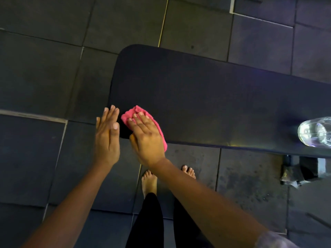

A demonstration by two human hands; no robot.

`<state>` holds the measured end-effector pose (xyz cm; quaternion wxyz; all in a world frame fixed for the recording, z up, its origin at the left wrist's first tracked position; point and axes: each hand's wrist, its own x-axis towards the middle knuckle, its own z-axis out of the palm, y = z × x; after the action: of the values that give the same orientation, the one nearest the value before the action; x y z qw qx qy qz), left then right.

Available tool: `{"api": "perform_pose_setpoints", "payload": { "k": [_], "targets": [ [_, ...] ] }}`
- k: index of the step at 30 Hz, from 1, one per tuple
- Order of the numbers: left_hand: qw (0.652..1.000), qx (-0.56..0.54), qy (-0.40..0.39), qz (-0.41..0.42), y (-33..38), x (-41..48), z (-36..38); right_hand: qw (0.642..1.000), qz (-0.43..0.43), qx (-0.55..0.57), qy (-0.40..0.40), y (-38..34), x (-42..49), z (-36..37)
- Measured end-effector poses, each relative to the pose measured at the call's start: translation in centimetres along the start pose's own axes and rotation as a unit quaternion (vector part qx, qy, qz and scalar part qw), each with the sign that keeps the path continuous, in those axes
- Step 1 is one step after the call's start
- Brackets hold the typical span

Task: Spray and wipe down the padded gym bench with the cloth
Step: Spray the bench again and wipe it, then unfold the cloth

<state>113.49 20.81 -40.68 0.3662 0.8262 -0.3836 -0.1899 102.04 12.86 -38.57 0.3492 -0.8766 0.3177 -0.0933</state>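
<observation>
The black padded bench (pixel 206 97) runs from the middle of the view to the right edge. A pink cloth (pixel 133 112) lies on its near left corner, pressed flat under my right hand (pixel 146 138), whose fingers are spread over it. My left hand (pixel 107 138) is held flat with fingers together against the bench's left end, holding nothing. A clear bottle (pixel 315 131) stands on the bench at the far right; its top is cut off by the frame edge.
Dark rubber floor tiles (pixel 44 68) surround the bench. My bare feet (pixel 149 181) stand close to the bench's near side. A metal bench foot (pixel 300 172) sits on the floor below the right part of the bench.
</observation>
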Motion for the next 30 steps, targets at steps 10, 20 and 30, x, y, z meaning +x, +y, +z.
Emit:
{"api": "perform_pose_setpoints", "payload": {
  "k": [10, 20, 30],
  "targets": [
    [0.994, 0.036, -0.068, 0.075, 3.6, 1.9, 1.8, 0.969, 0.184, 0.003, 0.163, 6.4, -0.1, -10.3],
    [0.978, 0.131, -0.132, 0.098, 4.7, 0.3, 3.7, 0.962, 0.182, -0.182, 0.093, 11.3, 0.0, -8.2],
    [0.983, 0.101, -0.124, 0.093, 6.1, 0.3, 4.8, 0.995, 0.059, -0.076, 0.013, 7.5, -2.2, -6.3]
  ]
}}
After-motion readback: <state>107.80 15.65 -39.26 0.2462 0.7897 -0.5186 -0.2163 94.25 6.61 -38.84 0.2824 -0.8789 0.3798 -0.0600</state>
